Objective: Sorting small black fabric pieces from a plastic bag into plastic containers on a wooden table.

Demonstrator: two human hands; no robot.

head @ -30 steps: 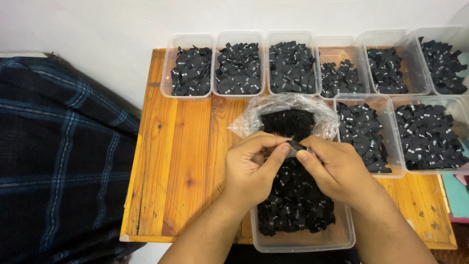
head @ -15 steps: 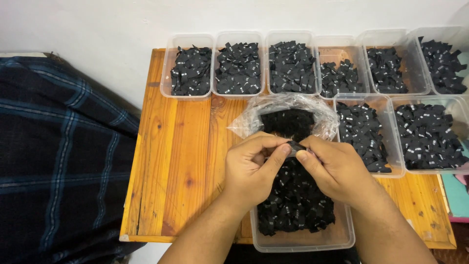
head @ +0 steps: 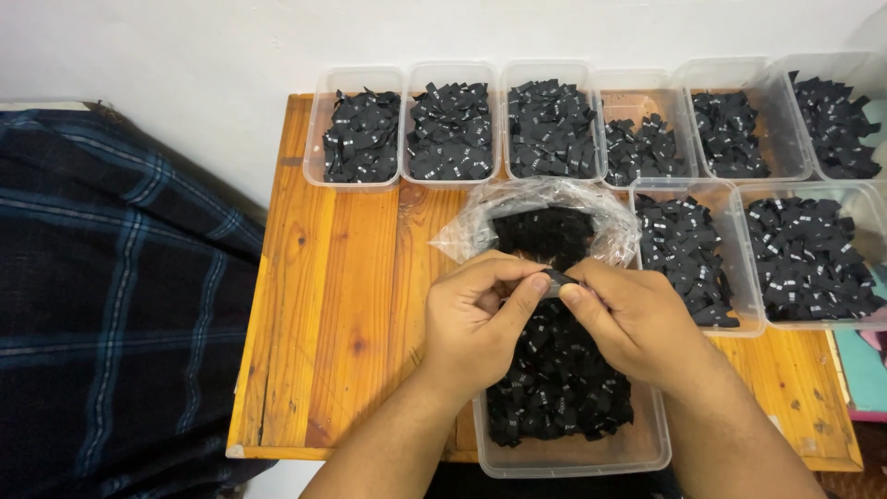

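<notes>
My left hand (head: 480, 319) and my right hand (head: 637, 323) meet above a clear plastic tub (head: 573, 455) full of small black fabric labels. Both pinch one small black label (head: 557, 277) between thumbs and forefingers. Just behind the hands lies an open clear plastic bag (head: 545, 208) with more black labels inside. The tub stands at the front edge of a wooden table (head: 351, 305).
Several clear tubs of black labels line the table's back edge (head: 362, 139) and right side (head: 813, 259). Dark plaid cloth (head: 111, 305) lies to the left of the table. A white wall runs behind. A teal item (head: 864, 370) shows at the right edge.
</notes>
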